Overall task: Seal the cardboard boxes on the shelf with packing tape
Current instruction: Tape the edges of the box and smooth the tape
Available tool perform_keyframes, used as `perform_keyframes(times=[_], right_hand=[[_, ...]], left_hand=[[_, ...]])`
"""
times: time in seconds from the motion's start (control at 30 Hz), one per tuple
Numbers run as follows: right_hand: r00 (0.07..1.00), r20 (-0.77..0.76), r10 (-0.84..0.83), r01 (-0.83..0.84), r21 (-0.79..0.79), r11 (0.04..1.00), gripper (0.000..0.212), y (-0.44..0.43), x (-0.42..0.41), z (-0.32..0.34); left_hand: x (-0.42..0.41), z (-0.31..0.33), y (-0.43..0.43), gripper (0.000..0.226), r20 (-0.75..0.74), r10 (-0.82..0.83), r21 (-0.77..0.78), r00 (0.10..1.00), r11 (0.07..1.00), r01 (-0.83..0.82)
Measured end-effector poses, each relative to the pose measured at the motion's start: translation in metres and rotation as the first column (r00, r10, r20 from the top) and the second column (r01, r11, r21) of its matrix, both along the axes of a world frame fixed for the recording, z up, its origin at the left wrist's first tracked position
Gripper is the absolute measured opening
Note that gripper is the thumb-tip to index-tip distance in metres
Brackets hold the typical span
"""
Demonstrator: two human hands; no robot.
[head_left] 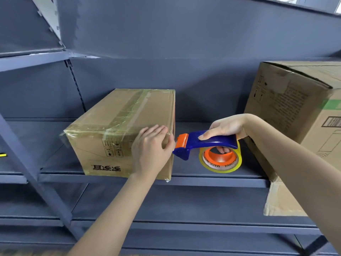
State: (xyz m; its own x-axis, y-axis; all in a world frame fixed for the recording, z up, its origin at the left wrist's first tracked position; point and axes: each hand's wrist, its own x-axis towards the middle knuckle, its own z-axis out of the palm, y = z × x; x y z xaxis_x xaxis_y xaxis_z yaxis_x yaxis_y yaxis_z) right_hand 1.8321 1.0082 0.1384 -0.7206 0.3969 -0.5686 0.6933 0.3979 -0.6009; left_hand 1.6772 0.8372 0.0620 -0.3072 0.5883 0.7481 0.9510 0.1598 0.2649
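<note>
Packing tape (132, 108), clear and yellowish, was seen laid along the top seam of the smaller cardboard box (103, 145) and round its upper edges. This box was stood on the grey-blue metal shelf (212, 181), left of centre, with its printed front turned towards the camera.

The left hand (149, 150) was laid open over the box's near right top corner; its fingers were held straight and flat on the lid, and its thumb was pointed down beside the right edge.

The right hand (227, 128) was closed round the blue handle of the tape dispenser (203, 143). Its index finger was stretched along the top of the handle, and the other fingers were curled beneath, where they could be seen through the orange core of the roll of tape (220, 160).

The dispenser's orange head was brought just beside the box's right top edge, close to the left thumb; whether it touched the cardboard could not be told. The roll was hung low over the shelf surface, and contact there could not be made out.

To the right, a larger cardboard box (295, 115) was set on the same shelf, well apart from the smaller one; a third carton (280, 200) was visible below it. A small yellow object (2, 155) was cut off at the left edge.
</note>
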Motion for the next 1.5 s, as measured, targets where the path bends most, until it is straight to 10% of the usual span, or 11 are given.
perform_keyframes(times=[0.87,1.03,1.13,1.5], right_hand=[[0.992,-0.09,-0.091,0.078,-0.133,0.988,0.037,-0.01,0.003,-0.014],[0.983,0.023,-0.182,0.178,0.117,0.977,0.042,-0.015,0.008,-0.055],[0.936,-0.128,-0.327,0.295,-0.219,0.93,0.042,-0.013,0.024,-0.072],[0.898,-0.19,-0.398,0.343,-0.268,0.9,0.042,-0.005,0.015,-0.059]], left_hand=[[0.016,0.015,0.011,0.029,0.106,0.206,-0.109,0.973,0.975,-0.194],[0.016,0.018,0.01,0.025,0.111,0.228,-0.137,0.967,0.968,-0.213],[0.018,0.016,0.008,0.022,0.024,0.212,-0.123,0.977,0.971,-0.207],[0.02,0.011,0.011,0.03,-0.141,0.209,-0.073,0.968,0.973,-0.221]])
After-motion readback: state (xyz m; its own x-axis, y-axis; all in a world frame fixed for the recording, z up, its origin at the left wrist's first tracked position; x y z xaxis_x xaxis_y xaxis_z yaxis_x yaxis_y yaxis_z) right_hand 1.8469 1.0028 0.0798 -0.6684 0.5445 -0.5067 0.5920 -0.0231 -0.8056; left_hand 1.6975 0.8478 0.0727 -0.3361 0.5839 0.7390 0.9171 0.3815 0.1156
